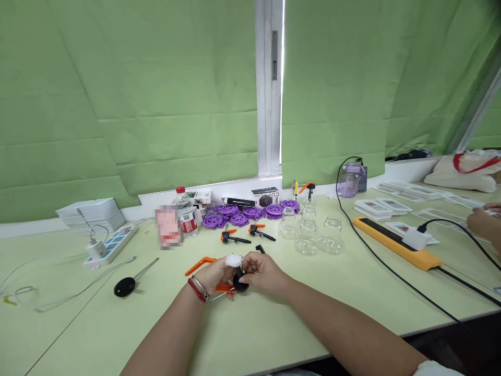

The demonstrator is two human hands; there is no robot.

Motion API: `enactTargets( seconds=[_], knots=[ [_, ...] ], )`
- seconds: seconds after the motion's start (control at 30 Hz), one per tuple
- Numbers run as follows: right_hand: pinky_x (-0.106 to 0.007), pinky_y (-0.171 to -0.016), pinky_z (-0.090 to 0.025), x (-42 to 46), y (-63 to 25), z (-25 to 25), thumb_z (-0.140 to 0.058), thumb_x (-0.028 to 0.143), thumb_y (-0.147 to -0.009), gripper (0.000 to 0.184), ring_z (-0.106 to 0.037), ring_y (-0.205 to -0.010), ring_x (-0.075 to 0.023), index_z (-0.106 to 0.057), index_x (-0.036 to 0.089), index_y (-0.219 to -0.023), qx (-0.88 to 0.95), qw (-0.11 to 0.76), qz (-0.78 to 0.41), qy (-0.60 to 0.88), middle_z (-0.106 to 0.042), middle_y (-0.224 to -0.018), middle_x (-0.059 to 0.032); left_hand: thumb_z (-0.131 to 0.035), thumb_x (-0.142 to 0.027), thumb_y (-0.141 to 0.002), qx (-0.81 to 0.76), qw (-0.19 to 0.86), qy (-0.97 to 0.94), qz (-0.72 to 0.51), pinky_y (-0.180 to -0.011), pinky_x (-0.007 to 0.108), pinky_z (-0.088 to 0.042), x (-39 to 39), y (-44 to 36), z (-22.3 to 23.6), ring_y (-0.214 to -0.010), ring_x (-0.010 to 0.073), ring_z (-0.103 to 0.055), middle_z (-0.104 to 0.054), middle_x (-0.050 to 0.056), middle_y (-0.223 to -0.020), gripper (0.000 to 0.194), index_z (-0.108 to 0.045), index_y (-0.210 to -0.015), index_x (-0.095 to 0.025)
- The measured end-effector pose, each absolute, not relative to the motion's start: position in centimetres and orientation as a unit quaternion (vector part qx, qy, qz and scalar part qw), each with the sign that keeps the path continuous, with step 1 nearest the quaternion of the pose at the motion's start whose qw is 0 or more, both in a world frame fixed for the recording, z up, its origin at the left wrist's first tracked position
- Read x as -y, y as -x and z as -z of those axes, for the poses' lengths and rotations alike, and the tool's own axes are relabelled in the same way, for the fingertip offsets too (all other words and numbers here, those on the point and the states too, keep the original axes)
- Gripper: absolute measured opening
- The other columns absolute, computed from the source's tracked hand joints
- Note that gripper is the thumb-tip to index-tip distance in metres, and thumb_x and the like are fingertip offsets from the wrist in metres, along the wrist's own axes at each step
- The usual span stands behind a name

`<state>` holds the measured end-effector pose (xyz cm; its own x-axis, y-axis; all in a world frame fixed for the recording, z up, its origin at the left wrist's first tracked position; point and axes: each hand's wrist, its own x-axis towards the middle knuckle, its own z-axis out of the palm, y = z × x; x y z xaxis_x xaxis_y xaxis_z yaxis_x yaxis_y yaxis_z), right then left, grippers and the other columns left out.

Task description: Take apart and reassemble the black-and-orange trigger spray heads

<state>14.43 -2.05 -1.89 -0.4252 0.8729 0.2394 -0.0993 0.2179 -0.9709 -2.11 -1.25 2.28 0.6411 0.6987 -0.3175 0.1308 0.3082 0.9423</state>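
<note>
My left hand is closed round a black part with an orange lever, and a thin metal rod sticks out below the palm. A white covering shows at its thumb. My right hand pinches the round black end of the same part. What lies between its fingertips is partly hidden. Just beyond the hands are a small black tube and two black pieces with orange levers. A loose orange lever lies beside my left hand.
Several purple wheel-like parts and clear jars stand behind. A bottle is left of them. At the left lie a black disc with a rod and a white power strip; at the right, an orange power strip and another person's hand.
</note>
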Motion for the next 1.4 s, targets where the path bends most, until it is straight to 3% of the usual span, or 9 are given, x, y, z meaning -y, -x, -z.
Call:
enactTargets(
  seconds=[0.57, 0.97, 1.4],
  knots=[
    [-0.027, -0.061, -0.04, 2.41, -14.6, 1.43, -0.074, 0.036, -0.061, 0.031, -0.047, -0.059, -0.0101, -0.055, 0.015, -0.074, 0.654, 0.435, -0.54, 0.303, -0.053, -0.064, 0.0026, -0.048, -0.053, -0.073, -0.38, 0.706, -0.565, -0.196, -0.038, 0.024, -0.044, 1.17, 2.12, -2.07, -0.06, 0.019, -0.058, -0.062, 0.009, -0.075, 0.051, -0.056, -0.103, -0.013],
    [-0.026, -0.06, -0.038, 2.34, -14.84, 1.47, -0.068, 0.022, -0.066, 0.016, -0.045, -0.059, -0.0094, -0.061, 0.013, -0.079, 0.673, 0.416, -0.521, 0.319, -0.053, -0.064, 0.0017, -0.051, -0.051, -0.071, -0.375, 0.722, -0.547, -0.196, -0.037, 0.024, -0.044, 1.34, 1.94, -2.43, -0.059, 0.0189, -0.059, -0.06, 0.007, -0.072, 0.047, -0.056, -0.099, -0.014],
    [-0.025, -0.059, -0.039, 1.98, -14.97, 1.83, -0.071, 0.026, -0.064, 0.021, -0.047, -0.057, -0.0093, -0.06, 0.013, -0.077, 0.661, 0.423, -0.532, 0.319, -0.055, -0.064, 0.0014, -0.052, -0.052, -0.07, -0.375, 0.725, -0.541, -0.201, -0.037, 0.024, -0.045, 1.05, 2.22, -2.02, -0.059, 0.0196, -0.06, -0.061, 0.007, -0.074, 0.049, -0.053, -0.102, -0.016]
  ],
)
